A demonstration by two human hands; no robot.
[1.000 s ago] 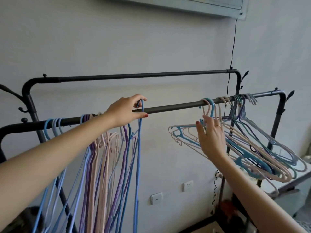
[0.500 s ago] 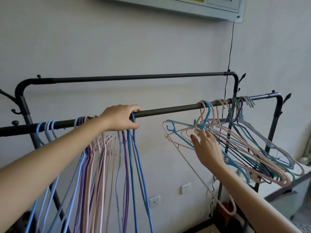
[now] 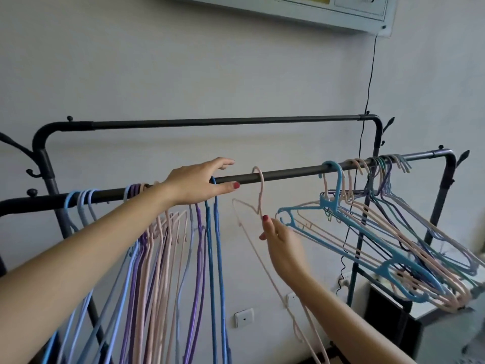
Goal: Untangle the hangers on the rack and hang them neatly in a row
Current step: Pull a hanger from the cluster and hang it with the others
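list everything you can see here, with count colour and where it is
front rail: one, dark metal, runs across the middle
back rail: one, dark metal, higher and nearer the wall
sorted hangers: many, count unclear, blue, purple and pink, hanging straight on the left of the front rail
pink hanger: one, held between the two groups with its hook at the front rail
tangled hangers: many, count unclear, blue, pink, purple and teal, splayed at the right end
wall sockets: at least two, white, low on the wall
cable: one, black, down the wall
left hand: on the front rail by the sorted hangers
right hand: pinches the pink hanger below its hook
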